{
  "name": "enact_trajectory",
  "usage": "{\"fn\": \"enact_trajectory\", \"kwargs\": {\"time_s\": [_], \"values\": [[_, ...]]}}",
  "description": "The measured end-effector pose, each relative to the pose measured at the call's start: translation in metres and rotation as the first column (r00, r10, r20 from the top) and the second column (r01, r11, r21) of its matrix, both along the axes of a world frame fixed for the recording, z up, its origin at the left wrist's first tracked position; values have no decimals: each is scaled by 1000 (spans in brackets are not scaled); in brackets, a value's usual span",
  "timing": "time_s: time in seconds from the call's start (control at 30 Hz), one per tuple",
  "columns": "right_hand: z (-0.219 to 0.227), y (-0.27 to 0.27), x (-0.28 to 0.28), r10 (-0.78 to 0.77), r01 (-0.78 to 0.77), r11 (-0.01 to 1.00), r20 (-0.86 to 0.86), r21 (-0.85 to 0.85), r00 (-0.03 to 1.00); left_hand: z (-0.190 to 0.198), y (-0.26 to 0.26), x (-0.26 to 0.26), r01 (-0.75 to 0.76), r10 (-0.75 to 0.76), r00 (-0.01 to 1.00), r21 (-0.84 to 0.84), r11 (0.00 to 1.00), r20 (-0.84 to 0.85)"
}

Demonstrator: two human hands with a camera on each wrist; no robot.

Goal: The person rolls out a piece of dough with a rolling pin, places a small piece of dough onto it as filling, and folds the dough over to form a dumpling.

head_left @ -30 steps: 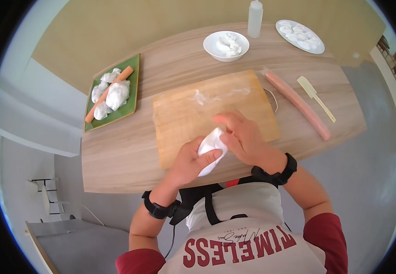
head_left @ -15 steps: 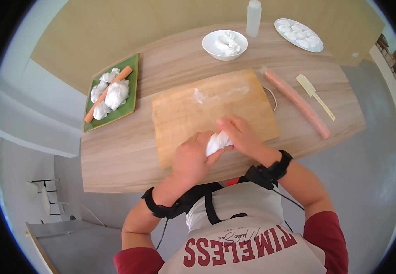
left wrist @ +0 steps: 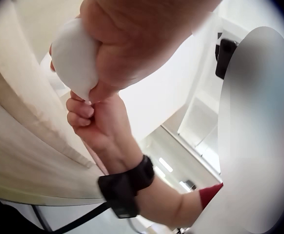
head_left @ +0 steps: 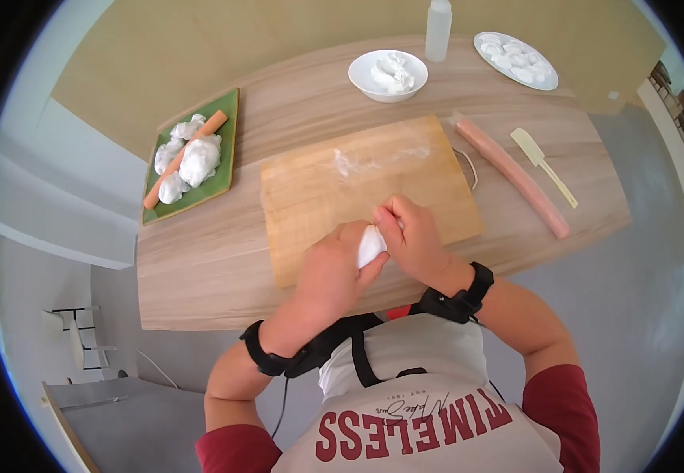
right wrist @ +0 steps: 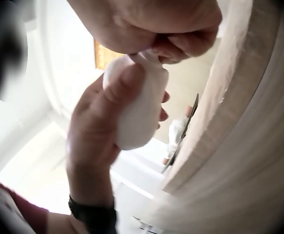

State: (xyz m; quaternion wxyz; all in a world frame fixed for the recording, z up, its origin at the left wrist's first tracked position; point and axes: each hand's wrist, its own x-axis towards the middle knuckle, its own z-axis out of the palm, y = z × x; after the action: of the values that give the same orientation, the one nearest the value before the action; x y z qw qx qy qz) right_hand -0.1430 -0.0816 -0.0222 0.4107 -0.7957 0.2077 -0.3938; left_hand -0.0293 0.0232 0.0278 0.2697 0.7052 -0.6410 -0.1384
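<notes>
A smooth lump of white dough (head_left: 371,246) is held between both hands above the near edge of the wooden board (head_left: 310,221). My left hand (head_left: 330,268) grips its body, with the thumb along one side and fingers wrapped round the other in the right wrist view. At the end of the dough (right wrist: 142,122), my right hand (head_left: 417,240) pinches a narrowed, twisted tip with curled fingers. The left wrist view shows the dough (left wrist: 74,58) bulging out of the left hand, the right fist just below its tapered end.
A green tray (head_left: 220,177) on the left bears white lumps and an orange stick (head_left: 212,126). At the back stand a white bowl (head_left: 366,88), a squeeze bottle (head_left: 438,31) and a plate (head_left: 552,81) of white pieces. A long pinkish roll (head_left: 515,177) and a spatula (head_left: 543,162) lie right.
My right hand, loosely spread near the dough before, has closed on its end. My left hand has turned over, back upward, and less of the dough shows now.
</notes>
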Motion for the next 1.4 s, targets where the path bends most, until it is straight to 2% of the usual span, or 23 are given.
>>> {"fn": "enact_trajectory", "kwargs": {"time_s": [0.07,0.13,0.23,0.27,0.3,0.33,0.47,0.53,0.63,0.67,0.7,0.73,0.77,0.8,0.83,0.93,0.97,1.0,1.03,1.13,1.33,1.37,1.4], "values": [[-1,-2,2,-27,33,966,-28,257,999,-3,-1,3,27,-18,990,-61,998,139],[3,-13,-2,293,-100,461,-45,882,955,-7,-2,7,59,-26,962,-114,992,272],[22,-4,-9,195,-125,536,22,835,981,-6,-3,22,38,-9,965,-104,994,261],[23,-5,-9,205,-130,535,21,835,979,-3,-2,28,23,-17,996,65,998,-89],[24,-5,-10,91,-102,942,47,320,995,-1,-1,32,67,37,904,227,972,-426],[24,-6,-11,16,31,946,143,-323,990,-1,0,33,60,45,903,230,971,-426],[30,-10,-18,206,-198,767,-57,-610,977,2,2,31,219,191,499,337,916,-845],[25,-5,-22,278,-265,911,-5,-316,961,7,2,28,270,255,344,355,895,-904],[24,2,-16,195,-178,975,129,-135,972,8,3,22,191,120,551,265,945,-826],[23,5,-14,196,-178,974,130,-138,972,5,2,20,87,30,784,157,984,-620],[23,10,-13,136,-148,963,69,225,988,2,1,19,24,-16,941,18,1000,-339],[23,12,-13,99,-78,828,-9,555,995,1,-1,19,27,-20,941,16,1000,-338],[22,10,-13,97,-77,832,-8,550,995,1,-4,19,22,-24,1000,-156,988,-11],[20,8,-13,128,-202,555,157,807,979,1,-7,19,72,32,949,-314,947,312],[21,8,-13,95,-330,194,317,924,944,0,-7,20,72,31,949,-314,947,312],[39,1,-22,163,-239,218,206,946,965,2,-7,24,101,20,952,-375,921,306],[42,1,-23,168,-239,220,205,946,964,7,-5,24,-22,21,1000,-144,989,-10],[43,2,-24,109,-129,824,70,552,992,10,-4,25,-66,101,943,119,991,-317],[46,1,-25,-26,28,990,15,-142,1000,10,-4,29,-72,105,943,114,991,-317],[55,-7,-29,60,-151,786,-169,-600,984,7,-3,34,72,93,774,233,970,-627],[43,-9,-28,128,-203,833,-179,-515,976,9,1,27,185,37,577,174,967,-816],[44,-6,-27,128,-203,832,-178,-516,976,11,3,24,154,-1,697,148,977,-717],[45,-2,-27,177,-213,957,-185,-197,967,13,3,22,128,-34,802,115,985,-596]]}}
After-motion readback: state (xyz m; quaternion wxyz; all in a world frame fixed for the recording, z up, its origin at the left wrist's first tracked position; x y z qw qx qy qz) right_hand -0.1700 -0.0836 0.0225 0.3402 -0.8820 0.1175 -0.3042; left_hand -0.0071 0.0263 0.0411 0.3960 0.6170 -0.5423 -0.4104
